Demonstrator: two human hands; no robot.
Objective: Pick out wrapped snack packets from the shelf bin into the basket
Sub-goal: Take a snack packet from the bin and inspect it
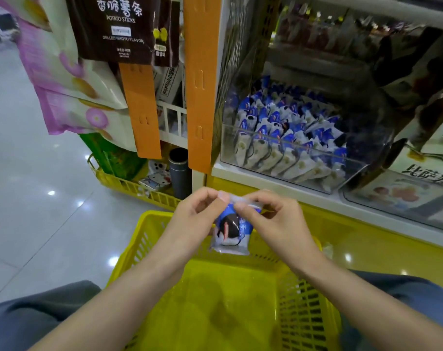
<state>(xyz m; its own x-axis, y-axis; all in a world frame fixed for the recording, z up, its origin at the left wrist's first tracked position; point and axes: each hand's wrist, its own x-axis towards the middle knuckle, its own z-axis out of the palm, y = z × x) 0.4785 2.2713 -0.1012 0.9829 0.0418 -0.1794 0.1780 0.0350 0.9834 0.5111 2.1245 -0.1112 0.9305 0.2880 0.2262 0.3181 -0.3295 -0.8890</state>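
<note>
Two hands, left hand [197,214] and right hand [271,219], each grip pinching one snack packet [231,233], above yellow basket [303,300]

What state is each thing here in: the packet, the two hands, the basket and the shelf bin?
snack packet: hangs upright over the basket's far rim, held by its top seam.
left hand: fingers pinch the packet's top seam.
right hand: fingers pinch the same seam.
basket: open-topped, no packet visible inside.
shelf bin: clear-walled, piled with blue-and-white packets.
</note>
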